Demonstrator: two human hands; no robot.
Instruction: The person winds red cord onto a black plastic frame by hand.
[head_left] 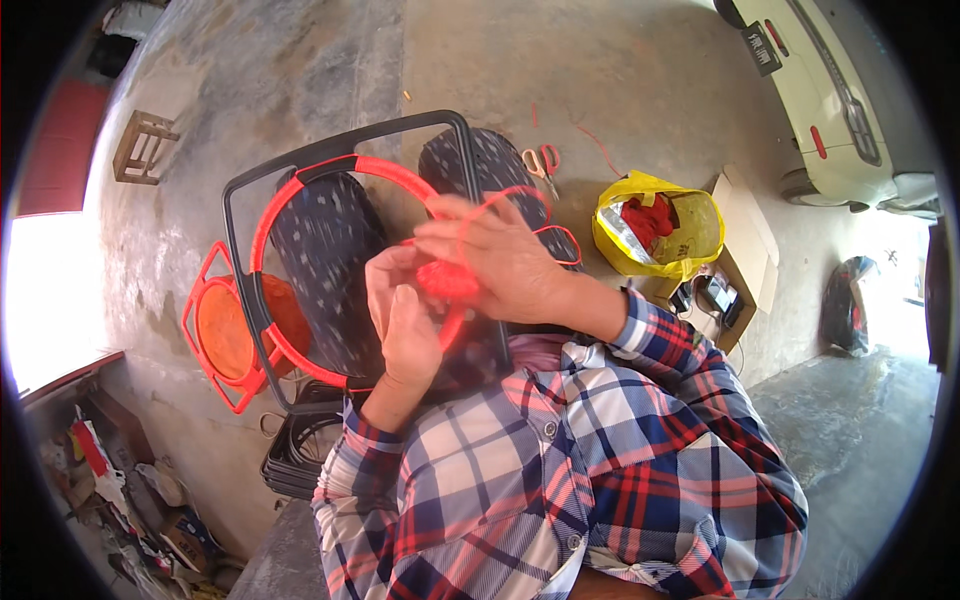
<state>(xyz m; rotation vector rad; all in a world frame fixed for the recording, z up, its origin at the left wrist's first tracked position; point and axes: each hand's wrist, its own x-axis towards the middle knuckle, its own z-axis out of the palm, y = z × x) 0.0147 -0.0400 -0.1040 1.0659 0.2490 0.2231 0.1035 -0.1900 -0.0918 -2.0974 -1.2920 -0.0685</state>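
Note:
A black rectangular frame (335, 148) with a round ring inside it leans over my lap. Much of the ring (395, 172) is wrapped in bright red cord; short black parts show between the wrapped stretches. Over the ring's near right side, my right hand (510, 255) reaches left, slightly blurred, its fingers bent about a bundle of red cord (447, 282). Loose loops of cord (565, 236) trail beyond its wrist. Close against the bundle's left side is my left hand (405, 325), cupped with thumb and fingers apart. The hands cover part of the ring.
A red-orange stool (232, 325) and stacked black frames (295, 455) stand left. Scissors (543, 165) lie beyond my knees. A yellow bag (660, 225) holding red material stands right, beside an open cardboard box (745, 250). Farther off are a wooden stool (143, 147) and a car (830, 100).

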